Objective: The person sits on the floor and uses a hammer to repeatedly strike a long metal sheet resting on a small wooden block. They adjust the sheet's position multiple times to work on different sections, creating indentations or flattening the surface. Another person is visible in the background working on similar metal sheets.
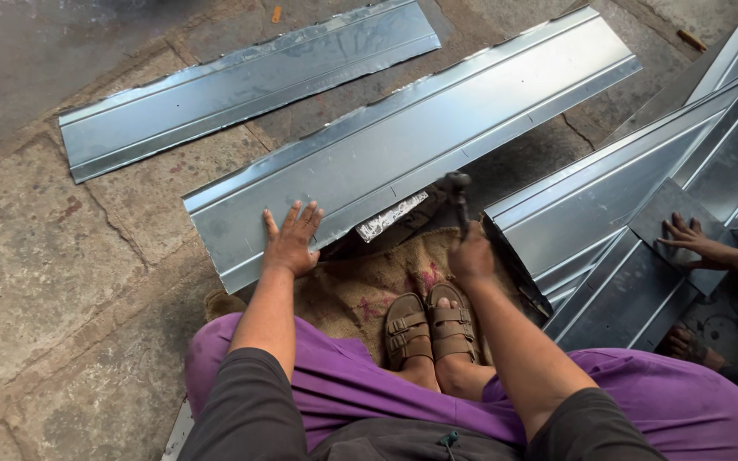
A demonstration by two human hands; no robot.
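Note:
My left hand (290, 239) lies flat with fingers spread on the near edge of a long folded sheet-metal panel (437, 119) that runs diagonally across the stone floor. My right hand (470, 254) is closed around the handle of a dark hammer (457, 192), whose head is raised just above the panel's near edge. I sit with my sandalled feet (430, 329) on a piece of brown sacking (369, 282). A small scrap of shiny metal (391, 215) lies by the panel's edge between my hands.
A second sheet-metal panel (241, 81) lies farther off at the upper left. A stack of folded panels (642, 230) sits at the right, where another person's hand (692, 239) rests on one. The floor (53, 256) is cracked stone slabs.

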